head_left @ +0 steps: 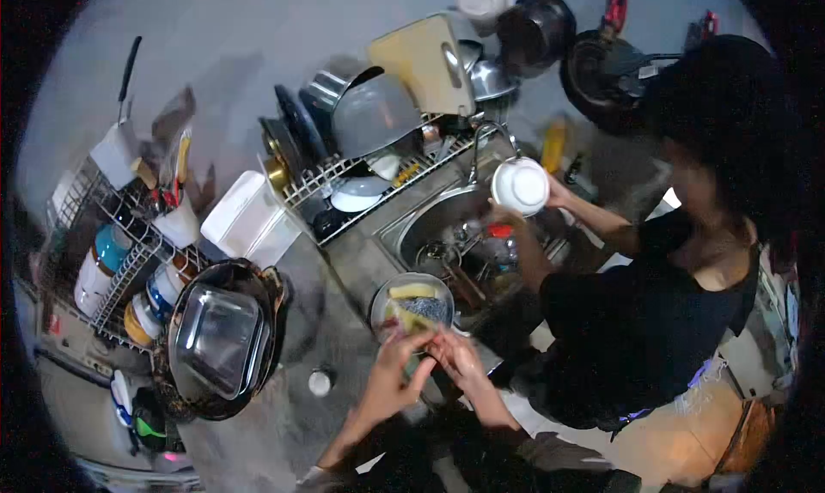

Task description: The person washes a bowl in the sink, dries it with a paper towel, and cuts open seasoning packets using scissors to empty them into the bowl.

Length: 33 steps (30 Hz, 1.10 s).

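Observation:
My left hand [398, 371] is at the near rim of a round bowl [376, 308], its thumb apart from its stretched fingers. Close beside it, my right hand [461, 361] has its fingers curled together, and their tips meet those of the left. Whether anything small is between these fingertips is too blurred to tell. In the bowl lie a yellow sponge [412, 292] and a grey mesh scourer [427, 308]. A yellow-green piece [414, 321] shows right at my fingertips; I cannot tell if it is held or lying in the bowl.
At the right, a person in black [619, 338] holds a white bowl [521, 186] under the faucet [478, 149], over a sink [404, 235] with utensils. A dish rack [344, 171] stands behind. Left are a glass dish [219, 338] in a dark pan and a small white cup [320, 382].

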Each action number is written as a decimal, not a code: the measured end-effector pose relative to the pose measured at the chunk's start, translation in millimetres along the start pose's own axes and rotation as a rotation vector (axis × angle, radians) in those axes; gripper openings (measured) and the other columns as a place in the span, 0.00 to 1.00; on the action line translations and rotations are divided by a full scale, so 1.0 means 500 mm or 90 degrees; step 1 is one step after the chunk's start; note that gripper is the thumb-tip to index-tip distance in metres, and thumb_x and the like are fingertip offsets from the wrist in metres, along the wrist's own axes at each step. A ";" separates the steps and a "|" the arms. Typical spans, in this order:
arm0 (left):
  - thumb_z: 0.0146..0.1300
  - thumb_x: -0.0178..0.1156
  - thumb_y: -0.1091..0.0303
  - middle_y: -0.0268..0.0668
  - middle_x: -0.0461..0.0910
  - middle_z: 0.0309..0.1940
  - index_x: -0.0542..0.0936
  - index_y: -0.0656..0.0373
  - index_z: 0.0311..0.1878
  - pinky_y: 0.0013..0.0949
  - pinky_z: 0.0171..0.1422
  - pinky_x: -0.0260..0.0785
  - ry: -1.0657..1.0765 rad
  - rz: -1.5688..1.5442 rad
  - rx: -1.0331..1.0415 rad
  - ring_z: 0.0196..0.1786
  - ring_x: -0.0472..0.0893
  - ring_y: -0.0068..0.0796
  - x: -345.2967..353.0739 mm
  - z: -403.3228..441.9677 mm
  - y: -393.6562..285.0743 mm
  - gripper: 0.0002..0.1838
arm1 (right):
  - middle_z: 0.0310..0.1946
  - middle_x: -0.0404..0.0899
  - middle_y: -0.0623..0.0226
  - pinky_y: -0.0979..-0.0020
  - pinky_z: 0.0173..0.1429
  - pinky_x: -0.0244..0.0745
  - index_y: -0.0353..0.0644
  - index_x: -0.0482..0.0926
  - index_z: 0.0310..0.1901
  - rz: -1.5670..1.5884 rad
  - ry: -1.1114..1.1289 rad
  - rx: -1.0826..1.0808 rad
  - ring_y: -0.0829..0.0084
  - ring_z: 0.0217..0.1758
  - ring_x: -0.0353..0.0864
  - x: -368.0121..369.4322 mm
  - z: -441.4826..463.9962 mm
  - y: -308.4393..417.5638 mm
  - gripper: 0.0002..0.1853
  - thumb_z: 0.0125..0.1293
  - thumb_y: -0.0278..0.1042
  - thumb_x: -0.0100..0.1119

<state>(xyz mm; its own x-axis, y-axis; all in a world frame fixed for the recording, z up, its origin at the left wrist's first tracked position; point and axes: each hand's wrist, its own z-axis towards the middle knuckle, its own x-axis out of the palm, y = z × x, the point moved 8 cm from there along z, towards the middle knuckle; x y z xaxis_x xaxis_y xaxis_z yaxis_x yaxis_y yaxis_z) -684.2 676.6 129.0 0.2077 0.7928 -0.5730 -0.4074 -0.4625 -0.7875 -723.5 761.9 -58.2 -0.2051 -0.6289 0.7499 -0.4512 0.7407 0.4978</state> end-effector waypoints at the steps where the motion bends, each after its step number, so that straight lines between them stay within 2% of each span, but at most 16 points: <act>1: 0.63 0.50 0.51 0.40 0.59 0.65 0.66 0.56 0.62 0.47 0.69 0.46 -0.064 -0.177 -0.086 0.68 0.58 0.38 -0.027 0.001 0.015 0.27 | 0.34 0.78 0.72 0.78 0.45 0.68 0.39 0.79 0.44 -0.002 0.002 0.020 0.78 0.35 0.75 0.018 -0.009 -0.003 0.10 0.65 0.32 0.54; 3: 0.66 0.40 0.43 0.39 0.57 0.67 0.59 0.54 0.66 0.43 0.71 0.44 -0.214 -0.719 -0.133 0.68 0.58 0.36 -0.043 0.014 0.073 0.32 | 0.34 0.78 0.68 0.79 0.44 0.68 0.38 0.78 0.46 -0.126 0.067 -0.169 0.77 0.36 0.74 0.091 -0.044 0.057 0.12 0.64 0.33 0.55; 4: 0.66 0.40 0.43 0.39 0.57 0.67 0.59 0.54 0.66 0.43 0.71 0.44 -0.249 -0.715 -0.150 0.68 0.58 0.36 -0.063 0.014 0.086 0.32 | 0.34 0.78 0.68 0.79 0.44 0.68 0.38 0.78 0.46 -0.134 0.078 -0.135 0.77 0.36 0.74 0.123 -0.057 0.061 0.12 0.64 0.33 0.55; 6: 0.65 0.33 0.39 0.39 0.54 0.69 0.54 0.53 0.69 0.40 0.71 0.42 -0.195 -1.109 -0.119 0.68 0.57 0.35 -0.075 0.019 0.081 0.36 | 0.44 0.75 0.61 0.74 0.50 0.66 0.38 0.77 0.49 -0.552 0.152 -0.452 0.70 0.46 0.72 0.225 -0.118 0.120 0.15 0.61 0.33 0.57; 7: 0.65 0.33 0.39 0.39 0.54 0.69 0.54 0.53 0.69 0.40 0.71 0.42 -0.227 -1.104 -0.115 0.68 0.57 0.35 -0.084 0.007 0.089 0.36 | 0.44 0.75 0.61 0.74 0.50 0.66 0.38 0.77 0.49 -0.555 0.176 -0.433 0.70 0.46 0.72 0.246 -0.129 0.106 0.15 0.61 0.33 0.57; 10: 0.65 0.33 0.38 0.38 0.52 0.69 0.53 0.52 0.69 0.41 0.71 0.43 -0.273 -1.097 -0.080 0.69 0.55 0.34 -0.094 -0.009 0.087 0.36 | 0.53 0.69 0.58 0.65 0.57 0.60 0.40 0.77 0.50 -0.868 0.200 -0.713 0.62 0.57 0.64 0.339 -0.208 0.088 0.16 0.59 0.28 0.56; 14: 0.65 0.33 0.37 0.37 0.52 0.69 0.52 0.51 0.69 0.41 0.71 0.44 -0.364 -0.926 -0.056 0.69 0.55 0.33 -0.135 -0.051 0.092 0.36 | 0.55 0.65 0.60 0.60 0.60 0.55 0.43 0.76 0.52 -0.951 0.266 -0.675 0.57 0.59 0.60 0.349 -0.243 0.016 0.19 0.57 0.27 0.56; 19: 0.64 0.35 0.38 0.37 0.51 0.70 0.51 0.55 0.70 0.46 0.70 0.45 -0.395 -0.938 -0.041 0.70 0.53 0.38 -0.146 -0.101 0.096 0.38 | 0.52 0.67 0.59 0.63 0.58 0.58 0.41 0.74 0.51 -0.940 0.333 -0.635 0.58 0.56 0.64 0.371 -0.289 -0.010 0.18 0.56 0.28 0.58; 22: 0.64 0.35 0.37 0.38 0.51 0.70 0.52 0.56 0.70 0.43 0.69 0.46 -0.394 -0.991 0.010 0.70 0.52 0.37 -0.148 -0.114 0.073 0.39 | 0.49 0.69 0.58 0.66 0.54 0.62 0.40 0.74 0.49 -0.502 0.339 -0.347 0.59 0.52 0.68 0.325 -0.236 -0.021 0.18 0.56 0.30 0.61; 23: 0.64 0.35 0.37 0.38 0.51 0.70 0.52 0.56 0.70 0.43 0.69 0.46 -0.393 -0.993 0.014 0.70 0.52 0.37 -0.145 -0.116 0.064 0.39 | 0.49 0.69 0.58 0.66 0.54 0.62 0.40 0.74 0.49 -0.505 0.340 -0.350 0.59 0.52 0.68 0.324 -0.235 -0.023 0.18 0.56 0.30 0.61; 26: 0.65 0.36 0.40 0.42 0.53 0.69 0.53 0.58 0.69 0.40 0.71 0.45 -0.399 -0.927 -0.021 0.69 0.54 0.37 -0.125 -0.113 0.044 0.37 | 0.45 0.70 0.58 0.68 0.50 0.65 0.40 0.74 0.47 -0.717 0.290 -0.586 0.60 0.47 0.71 0.341 -0.255 0.005 0.17 0.55 0.31 0.62; 31: 0.68 0.37 0.46 0.44 0.55 0.67 0.54 0.61 0.68 0.38 0.72 0.44 -0.303 -0.840 -0.070 0.68 0.58 0.37 -0.056 -0.113 0.040 0.33 | 0.41 0.72 0.59 0.66 0.48 0.66 0.40 0.76 0.44 -0.702 0.156 -0.638 0.61 0.44 0.71 0.259 -0.189 0.044 0.15 0.54 0.31 0.64; 33: 0.69 0.42 0.52 0.44 0.58 0.66 0.56 0.63 0.66 0.38 0.72 0.45 -0.334 -0.643 -0.189 0.67 0.60 0.35 -0.054 -0.135 0.051 0.30 | 0.38 0.73 0.60 0.66 0.48 0.67 0.40 0.78 0.41 -0.830 0.110 -0.630 0.60 0.44 0.72 0.234 -0.181 0.077 0.12 0.54 0.31 0.64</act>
<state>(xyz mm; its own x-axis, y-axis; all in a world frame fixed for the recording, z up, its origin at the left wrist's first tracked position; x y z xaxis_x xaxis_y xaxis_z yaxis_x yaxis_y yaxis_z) -640.0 616.4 109.2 -0.1018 0.8868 0.4507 -0.0295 0.4502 -0.8924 -686.5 738.3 88.0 -0.0302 -0.9290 -0.3688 0.4788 -0.3373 0.8105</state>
